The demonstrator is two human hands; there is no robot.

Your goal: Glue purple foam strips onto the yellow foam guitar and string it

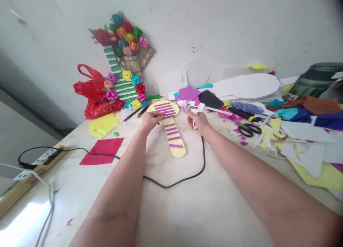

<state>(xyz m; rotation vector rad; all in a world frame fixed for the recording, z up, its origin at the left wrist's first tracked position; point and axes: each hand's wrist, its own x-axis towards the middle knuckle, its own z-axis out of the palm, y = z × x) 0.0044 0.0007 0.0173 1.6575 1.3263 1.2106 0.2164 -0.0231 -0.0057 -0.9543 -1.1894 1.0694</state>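
A pale yellow cutout (175, 150) with a round head and a long stem lies on the table, crossed by several purple strips (174, 137). My left hand (152, 121) is at the left edge of its round part, finger and thumb closed in a pinch on a small purple strip (164, 112). To the right of the cutout, my right hand (197, 122) is wrapped round the grip of a white hot glue gun (201, 107). Its nozzle end points left toward the cutout, and a black cord (204, 157) runs down from the grip.
Black-handled scissors (249, 129), paper scraps (302, 143) and a dark bottle (313, 81) are on the right. A flower-decorated craft piece (125, 88) leans on the wall beside a red plastic bag (92, 90). Red paper (102, 151) and a power strip (45, 165) lie left.
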